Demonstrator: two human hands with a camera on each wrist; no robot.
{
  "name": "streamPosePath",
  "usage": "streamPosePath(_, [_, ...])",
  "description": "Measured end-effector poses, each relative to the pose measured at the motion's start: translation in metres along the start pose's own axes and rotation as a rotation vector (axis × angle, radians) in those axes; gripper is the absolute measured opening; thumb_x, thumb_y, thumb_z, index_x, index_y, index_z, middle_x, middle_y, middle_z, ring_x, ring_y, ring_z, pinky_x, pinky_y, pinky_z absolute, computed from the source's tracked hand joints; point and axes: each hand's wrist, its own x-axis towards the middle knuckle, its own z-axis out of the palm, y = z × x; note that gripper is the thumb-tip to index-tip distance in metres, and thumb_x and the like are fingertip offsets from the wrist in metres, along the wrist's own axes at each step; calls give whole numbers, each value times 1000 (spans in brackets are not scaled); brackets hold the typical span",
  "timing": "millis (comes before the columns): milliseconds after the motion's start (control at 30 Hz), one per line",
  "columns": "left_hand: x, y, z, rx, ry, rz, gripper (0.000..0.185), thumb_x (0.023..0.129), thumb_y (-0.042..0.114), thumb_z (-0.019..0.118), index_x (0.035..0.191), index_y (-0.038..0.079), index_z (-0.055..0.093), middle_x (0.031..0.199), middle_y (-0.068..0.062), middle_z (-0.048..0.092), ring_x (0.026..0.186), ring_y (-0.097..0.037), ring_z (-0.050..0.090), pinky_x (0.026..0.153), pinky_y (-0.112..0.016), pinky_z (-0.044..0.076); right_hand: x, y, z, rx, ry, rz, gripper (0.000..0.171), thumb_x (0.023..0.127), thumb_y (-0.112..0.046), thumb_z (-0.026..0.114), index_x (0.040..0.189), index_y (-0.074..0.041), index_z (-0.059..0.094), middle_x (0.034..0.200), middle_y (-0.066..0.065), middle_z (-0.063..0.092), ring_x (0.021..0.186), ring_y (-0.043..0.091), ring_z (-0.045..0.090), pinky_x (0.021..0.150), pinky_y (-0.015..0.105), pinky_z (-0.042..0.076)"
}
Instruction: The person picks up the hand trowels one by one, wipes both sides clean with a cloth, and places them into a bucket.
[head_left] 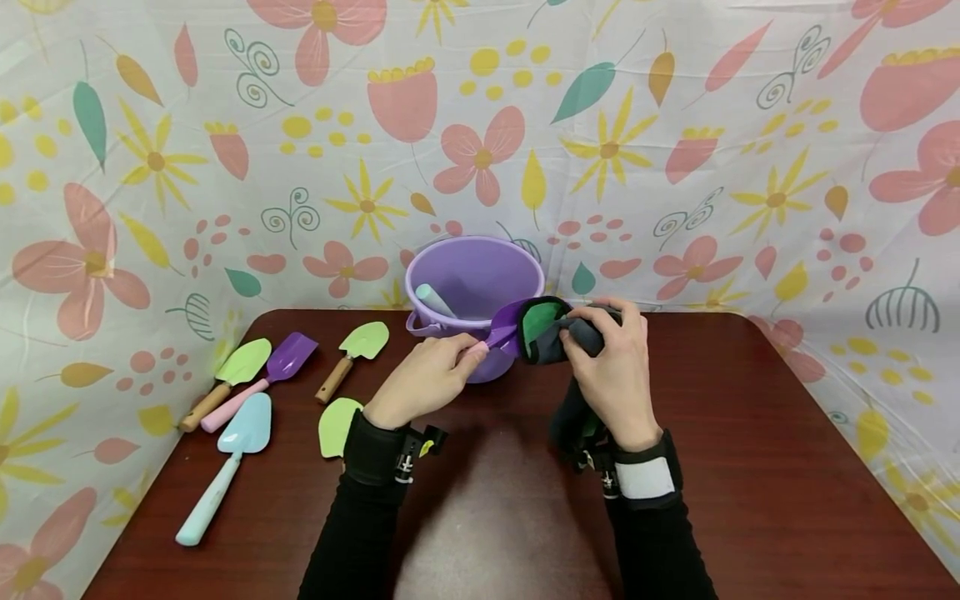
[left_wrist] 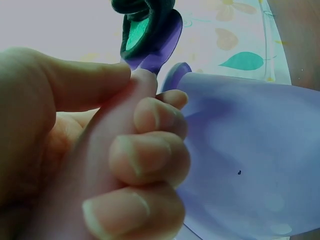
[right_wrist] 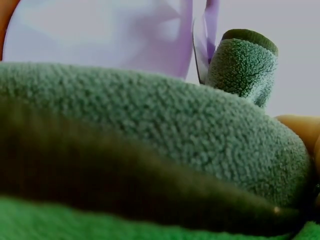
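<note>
My left hand [head_left: 423,379] grips the pink handle of a small toy shovel [left_wrist: 115,125], its fingers curled round it in the left wrist view. The purple blade points right, in front of a lilac bucket [head_left: 474,243]. A dark grey cloth [head_left: 585,335] with a bright green side lies against the blade and partly covers it. My right hand [head_left: 615,367] holds this cloth bunched between thumb and fingers, and part of it hangs below the palm. Close up in the right wrist view, the fuzzy cloth [right_wrist: 150,115] hides most of that hand.
A pale blue handle [head_left: 435,300] leans inside the bucket. On the left of the brown table [head_left: 750,467] lie a light blue trowel [head_left: 246,423], another purple shovel [head_left: 292,357] and several green-bladed trowels [head_left: 365,340]. A flowered curtain [head_left: 480,125] stands behind.
</note>
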Motion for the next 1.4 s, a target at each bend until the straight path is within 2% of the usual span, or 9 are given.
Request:
streamPosePath(333, [0,1,0,-18,-19,-5,29,106,34,44,88,16,58,62,4,37,53,-10,36,55,-29,32,2,10,-12,-10,46,59,22,84,-8,77,106,-5,70,126,21,48,105,40,42,82,52,36])
streamPosePath(467, [-1,3,-1,-33,-26,-7,29,106,35,44,86,17,57,61,5,36,52,-9,33,54,-29,30,3,14,-17,0,93,68,22,85,-8,75,106,-4,71,125,21,49,109,39,44,83,53,35])
streamPosePath(600, [-1,4,-3,-52,-25,-3,29,105,36,43,86,18,56,62,6,35,53,-7,32,55,-28,30,5,17,-24,36,229,92,22,86,-12,75,107,-4,71,125,18,51,109,33,48,85,48,36])
streamPosePath(733, [-1,4,-5,-114,-18,11,29,105,37,45,85,18,56,61,6,34,52,-8,31,54,-28,29,8,15,-31,100,368,148,23,88,-13,73,109,-3,71,125,12,53,108,27,51,88,38,36])
streamPosePath(900, [-2,5,-7,-182,-29,21,28,105,37,46,87,20,58,63,3,48,51,-10,40,52,-29,34,9,-2,-38,218,510,188,24,90,-7,68,109,8,66,124,16,53,111,24,50,89,29,37])
streamPosePath(1000, [-4,6,-8,-205,-40,12,27,105,38,45,91,21,60,68,1,56,51,-11,47,54,-30,38,10,-13,-41,289,573,200,22,91,-5,66,107,10,65,121,15,54,111,20,49,90,28,37])
streamPosePath(1133, [-5,8,-9,-239,-53,-2,26,105,39,44,96,21,62,71,-2,58,51,-14,51,55,-32,42,10,-18,-42,331,558,209,21,92,-5,65,107,10,65,116,10,56,108,16,49,87,27,39])
streamPosePath(1267, [-5,11,-11,-267,-58,13,28,105,42,43,97,22,62,73,-4,58,51,-14,53,56,-33,43,9,-15,-39,288,480,227,22,92,-4,65,108,11,65,115,13,57,104,19,50,85,27,38])
streamPosePath(1400, [-5,14,-12,-295,-53,44,31,105,44,42,92,22,60,71,-2,56,51,-14,53,55,-33,43,8,-12,-34,258,386,272,23,92,-3,65,111,10,65,114,17,57,98,18,50,82,26,36])
